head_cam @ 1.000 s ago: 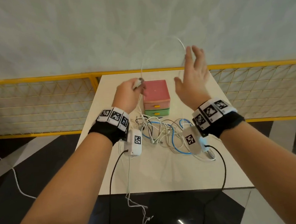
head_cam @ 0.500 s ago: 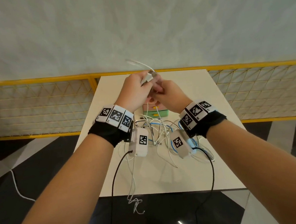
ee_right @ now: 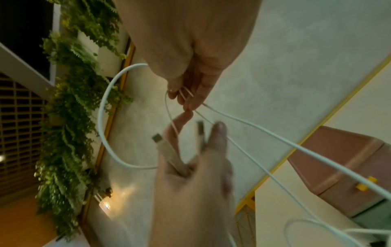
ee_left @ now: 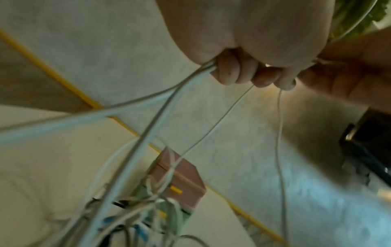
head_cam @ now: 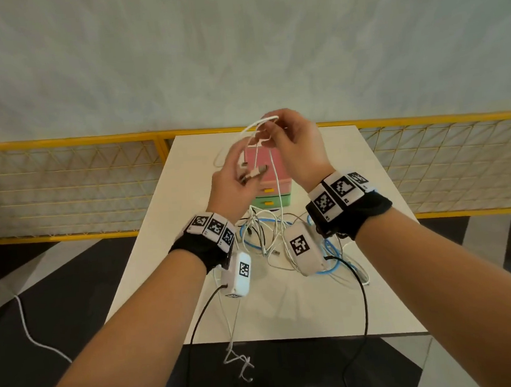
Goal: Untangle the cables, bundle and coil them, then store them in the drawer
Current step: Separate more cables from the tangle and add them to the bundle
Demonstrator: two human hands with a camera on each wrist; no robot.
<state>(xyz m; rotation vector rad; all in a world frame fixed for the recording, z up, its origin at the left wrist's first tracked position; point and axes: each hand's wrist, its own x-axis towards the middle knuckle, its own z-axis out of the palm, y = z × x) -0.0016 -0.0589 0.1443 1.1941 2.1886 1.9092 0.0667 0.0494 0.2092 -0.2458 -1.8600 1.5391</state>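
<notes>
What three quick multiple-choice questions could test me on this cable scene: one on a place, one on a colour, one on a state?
1. Where does the drawer box stand?
A on the floor
B on the white table, beyond the cable tangle
C in the person's lap

2. What colour is the bottom drawer?
A green
B black
C purple

3. What is the left hand doing?
A lying flat on the table
B holding white cable plugs
C opening a drawer

Answers: 1 B, the box sits on the tabletop; 2 A, green under pink; 3 B, plugs lie between its fingers.
</notes>
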